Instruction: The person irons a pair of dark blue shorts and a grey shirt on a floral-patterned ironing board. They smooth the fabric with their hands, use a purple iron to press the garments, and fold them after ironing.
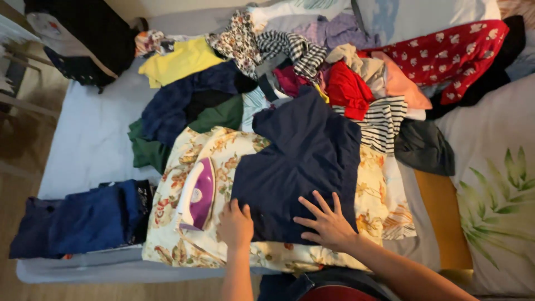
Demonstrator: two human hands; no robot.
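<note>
A dark navy garment lies spread flat on a floral cloth that covers the near part of the bed. My left hand rests on the garment's near left edge with its fingers curled. My right hand lies flat on the near right part of it, fingers spread apart. A purple and white iron lies on the floral cloth just left of my left hand, untouched.
A big heap of mixed clothes fills the far half of the bed. Folded blue garments sit at the near left corner on the pale sheet. A leaf-print pillow lies at the right.
</note>
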